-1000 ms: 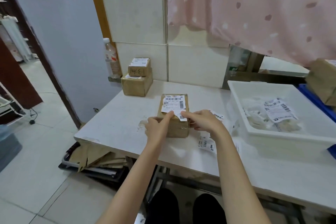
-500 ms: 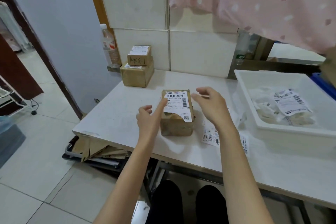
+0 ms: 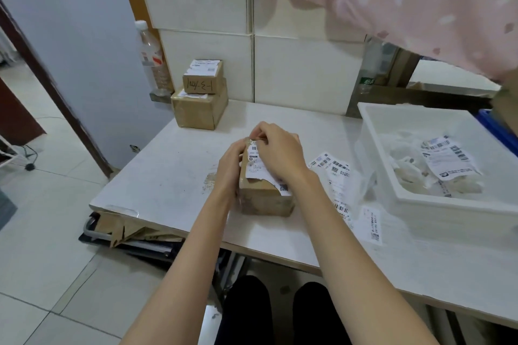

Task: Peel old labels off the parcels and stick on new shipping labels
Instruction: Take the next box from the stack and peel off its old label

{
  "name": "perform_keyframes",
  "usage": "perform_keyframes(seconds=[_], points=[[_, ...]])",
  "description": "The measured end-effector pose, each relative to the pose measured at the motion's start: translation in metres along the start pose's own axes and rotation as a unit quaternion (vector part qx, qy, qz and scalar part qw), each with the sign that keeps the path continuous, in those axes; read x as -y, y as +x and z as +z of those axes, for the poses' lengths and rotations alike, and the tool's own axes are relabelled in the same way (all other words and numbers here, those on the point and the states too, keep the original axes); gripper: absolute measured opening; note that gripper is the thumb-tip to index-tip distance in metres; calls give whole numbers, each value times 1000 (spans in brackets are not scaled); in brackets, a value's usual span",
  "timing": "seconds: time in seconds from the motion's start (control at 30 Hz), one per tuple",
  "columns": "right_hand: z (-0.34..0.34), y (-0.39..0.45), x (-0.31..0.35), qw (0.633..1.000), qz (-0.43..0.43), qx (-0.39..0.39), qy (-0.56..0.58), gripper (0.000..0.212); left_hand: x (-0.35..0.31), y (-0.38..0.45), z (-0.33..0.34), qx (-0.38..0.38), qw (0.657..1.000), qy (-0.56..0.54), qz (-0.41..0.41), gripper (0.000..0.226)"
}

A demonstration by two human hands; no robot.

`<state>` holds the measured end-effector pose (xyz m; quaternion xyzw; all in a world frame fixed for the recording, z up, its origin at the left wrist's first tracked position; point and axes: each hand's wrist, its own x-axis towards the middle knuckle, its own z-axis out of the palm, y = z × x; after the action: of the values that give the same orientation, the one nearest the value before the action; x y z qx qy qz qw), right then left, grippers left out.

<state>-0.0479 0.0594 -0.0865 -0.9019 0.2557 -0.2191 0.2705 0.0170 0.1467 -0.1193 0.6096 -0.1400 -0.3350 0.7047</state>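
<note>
Our left hand curls its fingers around the box near the bench front edge, to keep it steady, while our right hand pinches the far edge of the old label to peel it

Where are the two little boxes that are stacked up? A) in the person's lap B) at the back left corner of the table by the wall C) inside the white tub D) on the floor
B: the two stacked boxes sit on the table at its back left corner, against the tiled wall and beside a plastic bottle, away from the white tub.
</note>
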Motion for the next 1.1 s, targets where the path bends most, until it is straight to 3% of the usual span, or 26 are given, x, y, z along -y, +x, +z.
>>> perform_keyframes(seconds=[0.1, 0.27, 0.77, 1.1], points=[[1, -9, -4, 999, 8, -37, 26, 23, 9, 1, 4, -30, 999, 29, 22, 24], [1, -14, -9, 997, 3, -50, 62, 20, 16, -1, 5, -22, 998, 24, 57, 19], [4, -6, -13, 1000, -2, 3, -30, 14, 23, 4, 7, -88, 988, 18, 124, 20], [-2, -20, -9, 987, 19, -33, 156, 16, 21, 1, 9, -85, 990, 6, 114, 22]])
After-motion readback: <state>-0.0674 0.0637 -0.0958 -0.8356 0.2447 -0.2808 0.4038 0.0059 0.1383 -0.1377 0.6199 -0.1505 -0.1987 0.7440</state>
